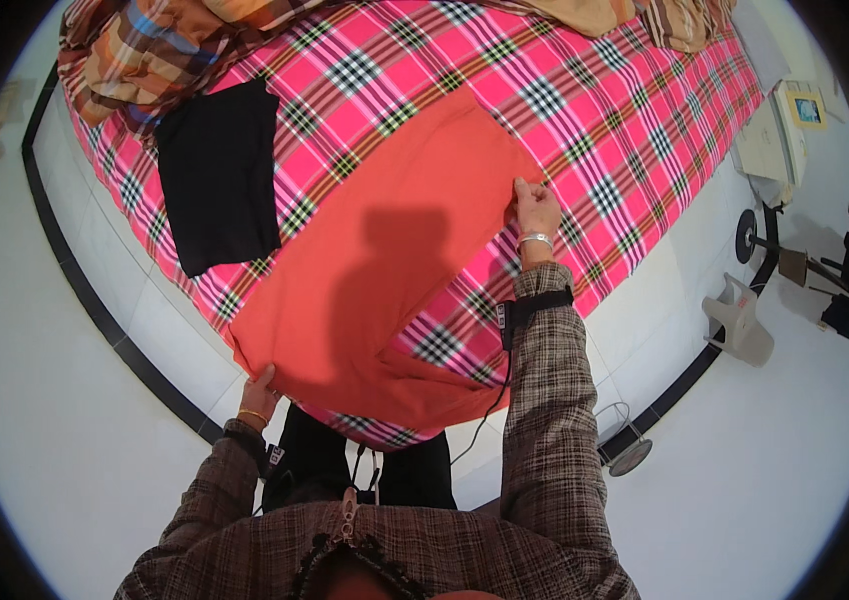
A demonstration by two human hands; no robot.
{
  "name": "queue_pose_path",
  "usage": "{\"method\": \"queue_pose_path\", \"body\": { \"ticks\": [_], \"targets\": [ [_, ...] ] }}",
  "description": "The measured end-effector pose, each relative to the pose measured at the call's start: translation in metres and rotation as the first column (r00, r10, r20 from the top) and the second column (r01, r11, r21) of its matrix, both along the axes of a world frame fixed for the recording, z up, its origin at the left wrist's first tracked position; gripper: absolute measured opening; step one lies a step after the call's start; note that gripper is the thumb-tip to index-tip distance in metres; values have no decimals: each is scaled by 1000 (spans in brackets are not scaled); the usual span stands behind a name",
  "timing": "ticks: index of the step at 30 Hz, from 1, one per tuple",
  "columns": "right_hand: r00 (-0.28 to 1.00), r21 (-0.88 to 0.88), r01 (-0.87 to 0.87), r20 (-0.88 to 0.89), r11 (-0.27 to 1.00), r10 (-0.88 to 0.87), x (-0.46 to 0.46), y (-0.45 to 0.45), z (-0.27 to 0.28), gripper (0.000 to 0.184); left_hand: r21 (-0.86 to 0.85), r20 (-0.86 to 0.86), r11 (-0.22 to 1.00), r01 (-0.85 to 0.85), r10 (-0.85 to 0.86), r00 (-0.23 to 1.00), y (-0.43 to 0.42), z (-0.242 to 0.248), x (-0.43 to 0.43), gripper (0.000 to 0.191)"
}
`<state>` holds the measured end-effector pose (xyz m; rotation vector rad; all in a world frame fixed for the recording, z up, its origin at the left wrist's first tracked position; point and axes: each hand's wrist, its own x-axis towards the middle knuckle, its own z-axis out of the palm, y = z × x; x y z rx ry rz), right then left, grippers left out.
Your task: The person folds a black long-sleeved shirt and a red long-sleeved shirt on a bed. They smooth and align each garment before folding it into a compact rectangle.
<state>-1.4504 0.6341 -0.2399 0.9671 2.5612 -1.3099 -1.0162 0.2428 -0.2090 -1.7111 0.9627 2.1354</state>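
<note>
A coral-red garment (364, 247), seemingly a pair of trousers, lies spread across a pink plaid bedsheet (537, 94). One long section reaches up and to the right, while a bunched section lies near the bed's front edge. My left hand (259, 394) pinches the garment's lower left corner. Its right edge, near the far end, is gripped between the fingertips of my right hand (535, 206). A folded black cloth item (220, 176) rests on the bed to the left of the garment. My head's shadow falls over the red fabric.
A rumpled plaid blanket (162, 56) lies along the bed's far side. On the right floor stand a light plastic stool (741, 321), a round-seated stool (630, 457) and a dark-wheeled object (747, 236). A white cabinet (769, 146) is beside the bed at upper right.
</note>
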Motion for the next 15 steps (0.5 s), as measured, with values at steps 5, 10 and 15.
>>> {"method": "queue_pose_path", "body": {
  "ticks": [5,10,15],
  "targets": [
    [921,-166,-50,-389,985,-19,0,1,24,14,-56,111,997,-49,55,992,7,-2,-6,26],
    [932,-297,111,-301,948,-204,15,42,1,13,-27,144,1000,3,1,990,7,7,-7,27],
    [968,-352,50,-213,935,-132,38,55,-18,24,-31,149,999,24,-19,989,7,21,-1,29]
  ]
}}
